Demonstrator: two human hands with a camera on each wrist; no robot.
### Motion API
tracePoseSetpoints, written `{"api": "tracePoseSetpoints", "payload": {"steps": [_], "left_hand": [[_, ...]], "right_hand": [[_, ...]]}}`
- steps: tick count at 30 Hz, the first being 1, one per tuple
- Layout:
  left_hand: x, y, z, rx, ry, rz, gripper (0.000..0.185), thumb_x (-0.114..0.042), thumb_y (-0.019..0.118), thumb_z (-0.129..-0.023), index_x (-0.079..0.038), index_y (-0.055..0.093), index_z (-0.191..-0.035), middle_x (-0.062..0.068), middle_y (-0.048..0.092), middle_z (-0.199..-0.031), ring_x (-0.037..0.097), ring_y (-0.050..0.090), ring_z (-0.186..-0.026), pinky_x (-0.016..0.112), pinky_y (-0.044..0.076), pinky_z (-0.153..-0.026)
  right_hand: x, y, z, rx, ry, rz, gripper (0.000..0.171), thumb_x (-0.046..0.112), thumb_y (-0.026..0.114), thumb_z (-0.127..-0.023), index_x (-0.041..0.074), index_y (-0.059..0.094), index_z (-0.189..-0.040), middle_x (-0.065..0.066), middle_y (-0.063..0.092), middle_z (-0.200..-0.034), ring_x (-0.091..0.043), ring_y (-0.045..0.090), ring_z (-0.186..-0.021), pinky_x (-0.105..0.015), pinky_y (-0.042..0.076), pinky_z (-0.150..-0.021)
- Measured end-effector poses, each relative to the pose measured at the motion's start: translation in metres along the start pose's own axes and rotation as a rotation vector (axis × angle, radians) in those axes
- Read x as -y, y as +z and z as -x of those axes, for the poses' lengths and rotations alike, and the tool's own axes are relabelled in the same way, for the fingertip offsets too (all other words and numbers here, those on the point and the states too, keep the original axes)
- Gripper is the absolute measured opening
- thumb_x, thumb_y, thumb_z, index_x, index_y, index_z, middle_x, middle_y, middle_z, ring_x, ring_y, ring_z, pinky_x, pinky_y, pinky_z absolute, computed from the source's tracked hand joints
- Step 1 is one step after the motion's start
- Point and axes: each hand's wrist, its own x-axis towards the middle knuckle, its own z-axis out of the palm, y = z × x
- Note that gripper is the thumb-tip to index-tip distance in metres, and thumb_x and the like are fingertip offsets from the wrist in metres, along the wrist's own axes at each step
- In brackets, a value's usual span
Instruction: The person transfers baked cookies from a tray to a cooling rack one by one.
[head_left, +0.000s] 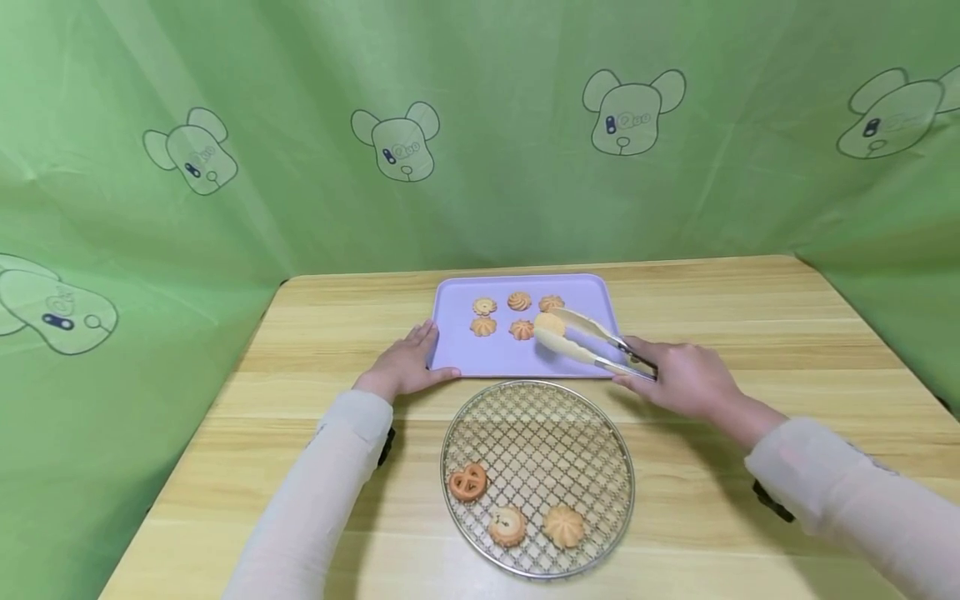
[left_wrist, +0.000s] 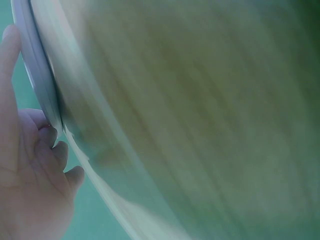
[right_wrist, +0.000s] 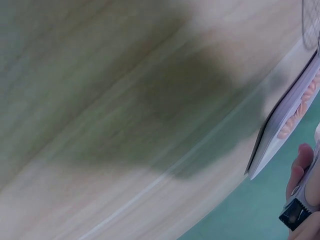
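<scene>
In the head view my right hand (head_left: 686,379) grips a pair of tongs (head_left: 581,353) with cream-coloured tips and metal arms. Between the tips is a round pale cookie (head_left: 551,322), held above the right part of a lilac tray (head_left: 480,360). My left hand (head_left: 408,362) touches the tray's front left corner, the thumb by the front edge and the fingers along the left side. Several cookies (head_left: 519,301) lie on the tray in two rows. The right wrist view shows part of the tongs' handle (right_wrist: 300,202) in my right hand.
Nearer to me, a round wire rack (head_left: 536,442) lies on the wooden table (head_left: 337,325). On its near part are a pretzel cookie (head_left: 468,482), a round cookie (head_left: 507,527) and a flower-shaped cookie (head_left: 564,527). A green curtain (head_left: 495,217) hangs behind the table.
</scene>
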Motion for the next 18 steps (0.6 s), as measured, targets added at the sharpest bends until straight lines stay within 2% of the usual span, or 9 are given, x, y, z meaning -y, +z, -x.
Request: {"api": "tracePoseSetpoints", "payload": {"steps": [2,5,9,12,18], "left_hand": [[0.000,0.000,0.000,0.000,0.002,0.002,0.100,-0.072,0.041,-0.087,-0.003,0.009,-0.152,0.010,0.002,-0.158,0.026,0.006,-0.144,0.041,0.014,-0.115],[0.000,-0.001,0.001,0.004,0.003,0.007,0.100,-0.071,0.041,-0.087,-0.003,0.009,-0.152,0.010,0.002,-0.158,0.026,0.006,-0.144,0.040,0.013,-0.115],[0.001,-0.001,0.001,0.005,0.003,0.012,0.099,-0.071,0.041,-0.087,-0.003,0.009,-0.152,0.010,0.002,-0.158,0.026,0.006,-0.144,0.040,0.013,-0.115],[0.001,-0.001,0.002,0.006,-0.001,0.008,0.100,-0.072,0.040,-0.087,-0.003,0.009,-0.152,0.010,0.001,-0.158,0.026,0.005,-0.144,0.040,0.013,-0.115],[0.000,-0.002,0.002,0.008,-0.001,0.003,0.100,-0.072,0.040,-0.087,-0.003,0.009,-0.152,0.009,0.001,-0.158,0.026,0.005,-0.144,0.041,0.014,-0.115]], "right_hand": [[0.003,0.001,0.002,-0.014,-0.022,-0.005,0.074,0.056,0.063,-0.085,0.004,0.051,-0.137,-0.002,0.049,-0.056,-0.012,0.040,-0.043,-0.028,0.035,-0.039],[0.007,0.003,0.004,-0.022,-0.049,-0.014,0.073,0.055,0.064,-0.084,0.005,0.052,-0.136,0.001,0.040,-0.052,-0.011,0.036,-0.041,-0.027,0.033,-0.038],[0.013,0.006,0.007,-0.027,-0.093,-0.017,0.071,0.055,0.065,-0.084,0.006,0.055,-0.134,0.002,0.047,-0.057,-0.009,0.037,-0.042,-0.026,0.034,-0.039],[0.017,0.008,0.008,-0.045,-0.148,-0.011,0.069,0.054,0.067,-0.082,0.006,0.058,-0.131,0.003,0.053,-0.062,-0.006,0.040,-0.045,-0.027,0.039,-0.042],[0.028,0.010,0.012,-0.057,-0.236,-0.023,0.066,0.048,0.072,-0.080,0.006,0.060,-0.129,0.009,0.048,-0.059,-0.002,0.038,-0.045,-0.025,0.040,-0.043]]}}
